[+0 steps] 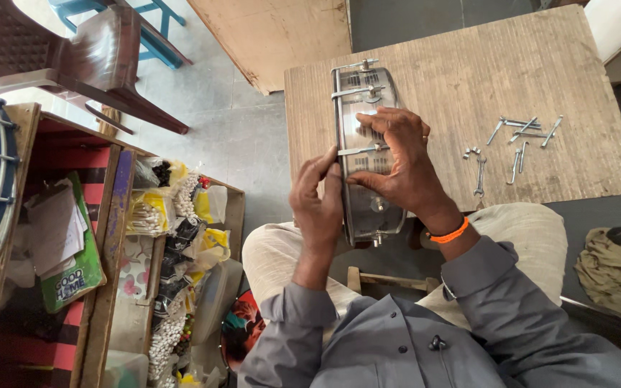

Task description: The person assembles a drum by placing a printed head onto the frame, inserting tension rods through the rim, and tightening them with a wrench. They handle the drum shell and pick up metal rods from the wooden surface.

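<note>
**Inspector:** Over the near-left corner of the wooden bench (461, 79) you hold a shiny metal drum shell (365, 154) on edge, its far rim above the board and its near rim toward your lap. Why that way?

**Operator:** So the side hardware faces me?

**Inspector:** So I judge. Your right hand (397, 162) lies spread across the shell's outer face, thumb below, steadying it. Your left hand (318, 205) grips the near-left rim, thumb and fingers pinching the edge beside a tension hook (359, 150). Neither hand is free.

**Operator:** And the loose parts?

**Inspector:** A scatter of metal rods and hooks (515, 140) lies toward the bench's right edge, well apart from the shell but, I judge, within your right hand's reach.

**Operator:** Containers?

**Inspector:** Left of your knee a wooden tray (233, 208) holds clear bags of small pale pieces (149, 215) and yellow packets. Further left, an open box (98, 237) holds papers and a green packet (77, 276).
</note>
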